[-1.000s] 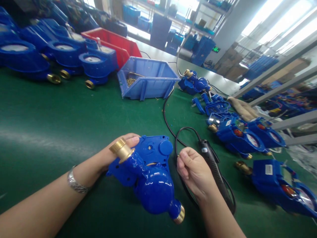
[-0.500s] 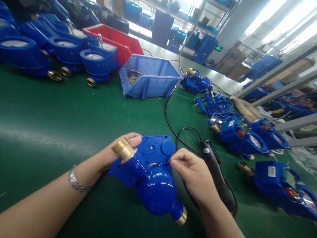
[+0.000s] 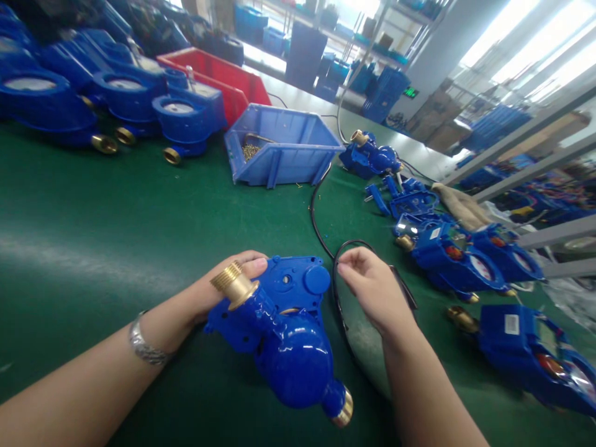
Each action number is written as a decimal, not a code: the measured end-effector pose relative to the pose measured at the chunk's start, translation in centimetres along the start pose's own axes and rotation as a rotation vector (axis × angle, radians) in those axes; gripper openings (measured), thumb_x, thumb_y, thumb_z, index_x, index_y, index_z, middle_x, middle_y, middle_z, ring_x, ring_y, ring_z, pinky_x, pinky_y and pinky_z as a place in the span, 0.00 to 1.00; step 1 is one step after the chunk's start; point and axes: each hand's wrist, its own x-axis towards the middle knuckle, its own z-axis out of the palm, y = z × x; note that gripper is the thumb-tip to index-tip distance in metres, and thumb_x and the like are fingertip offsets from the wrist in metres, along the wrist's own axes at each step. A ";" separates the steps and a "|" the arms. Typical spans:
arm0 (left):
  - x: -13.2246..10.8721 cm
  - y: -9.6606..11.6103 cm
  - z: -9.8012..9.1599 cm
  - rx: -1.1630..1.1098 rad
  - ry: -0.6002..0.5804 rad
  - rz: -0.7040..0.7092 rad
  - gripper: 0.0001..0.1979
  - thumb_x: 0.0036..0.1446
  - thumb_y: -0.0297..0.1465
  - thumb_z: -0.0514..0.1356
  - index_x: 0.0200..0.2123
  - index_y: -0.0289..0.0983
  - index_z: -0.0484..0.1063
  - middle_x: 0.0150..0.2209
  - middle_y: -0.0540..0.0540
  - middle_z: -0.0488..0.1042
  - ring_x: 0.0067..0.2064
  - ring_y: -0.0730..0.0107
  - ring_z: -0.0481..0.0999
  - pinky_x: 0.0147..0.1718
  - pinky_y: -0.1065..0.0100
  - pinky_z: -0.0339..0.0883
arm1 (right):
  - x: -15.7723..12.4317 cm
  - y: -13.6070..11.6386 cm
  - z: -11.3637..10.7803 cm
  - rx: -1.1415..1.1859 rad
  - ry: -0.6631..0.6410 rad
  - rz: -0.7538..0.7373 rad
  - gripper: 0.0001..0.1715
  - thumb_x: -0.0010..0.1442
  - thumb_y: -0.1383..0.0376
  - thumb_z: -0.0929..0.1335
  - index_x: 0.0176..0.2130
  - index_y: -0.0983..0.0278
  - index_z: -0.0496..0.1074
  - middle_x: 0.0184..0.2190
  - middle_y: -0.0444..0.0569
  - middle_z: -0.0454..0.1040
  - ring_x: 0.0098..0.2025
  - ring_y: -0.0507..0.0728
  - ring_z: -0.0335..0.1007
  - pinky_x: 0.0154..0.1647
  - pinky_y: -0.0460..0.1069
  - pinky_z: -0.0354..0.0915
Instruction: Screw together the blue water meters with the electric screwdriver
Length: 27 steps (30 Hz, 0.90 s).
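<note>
My left hand (image 3: 212,288) grips a blue water meter (image 3: 288,335) from its left side, the thumb resting by the upper brass threaded end. The meter lies underside up on the green mat (image 3: 116,217), tilted, with a second brass end at the lower right. My right hand (image 3: 372,292) hovers just right of the meter, fingers curled into a pinch beside the looped black cable (image 3: 316,211). What the pinch holds is too small to see. The hand covers most of a black electric screwdriver (image 3: 406,293).
A blue bin (image 3: 284,155) holding small brass screws stands behind, with a red bin (image 3: 214,74) further back. Several blue meters (image 3: 125,99) line the far left. More meters and covers (image 3: 447,254) lie along the right. Shelves and crates fill the background.
My right hand has lifted from the meter's plate and moved up and right, now covering the screwdriver. The left hand and the meter have stayed almost still.
</note>
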 end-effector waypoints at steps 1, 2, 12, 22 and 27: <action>0.1 -0.1 -0.1 -0.002 -0.007 -0.006 0.20 0.45 0.46 0.63 0.36 0.37 0.71 0.27 0.50 0.76 0.30 0.67 0.73 0.30 0.68 0.65 | 1.2 0.1 0.1 -0.023 -0.001 -0.003 0.02 0.52 0.67 0.64 0.30 0.65 0.66 0.21 0.39 0.64 0.20 0.48 0.57 0.22 0.44 0.55; 0.3 -0.1 -0.3 -0.004 -0.014 -0.013 0.21 0.44 0.46 0.64 0.36 0.37 0.71 0.27 0.50 0.76 0.30 0.67 0.73 0.30 0.68 0.65 | 2.3 0.0 0.3 -0.047 -0.013 -0.005 0.03 0.51 0.69 0.64 0.31 0.65 0.67 0.21 0.39 0.65 0.20 0.48 0.58 0.23 0.44 0.57; -0.4 0.3 -0.4 -0.125 -0.002 -0.106 0.33 0.39 0.43 0.69 0.48 0.35 0.65 0.38 0.46 0.78 0.37 0.64 0.76 0.37 0.65 0.69 | -0.4 0.5 -4.8 -0.555 0.295 0.025 0.20 0.52 0.68 0.67 0.47 0.67 0.69 0.42 0.59 0.67 0.45 0.66 0.66 0.49 0.63 0.58; -1.4 0.8 0.4 -0.185 -0.028 -0.108 0.24 0.40 0.39 0.69 0.39 0.33 0.69 0.31 0.47 0.78 0.31 0.68 0.75 0.34 0.66 0.68 | -6.3 5.9 -5.2 -1.079 0.290 0.378 0.35 0.58 0.58 0.61 0.61 0.67 0.53 0.35 0.62 0.70 0.32 0.69 0.71 0.24 0.57 0.65; -0.9 -0.1 0.4 -0.198 0.009 -0.078 0.24 0.37 0.40 0.70 0.35 0.34 0.67 0.25 0.50 0.75 0.26 0.70 0.73 0.30 0.66 0.66 | -7.0 3.9 -7.3 -0.501 0.617 0.221 0.42 0.46 0.55 0.68 0.59 0.61 0.58 0.39 0.58 0.72 0.40 0.69 0.72 0.40 0.63 0.67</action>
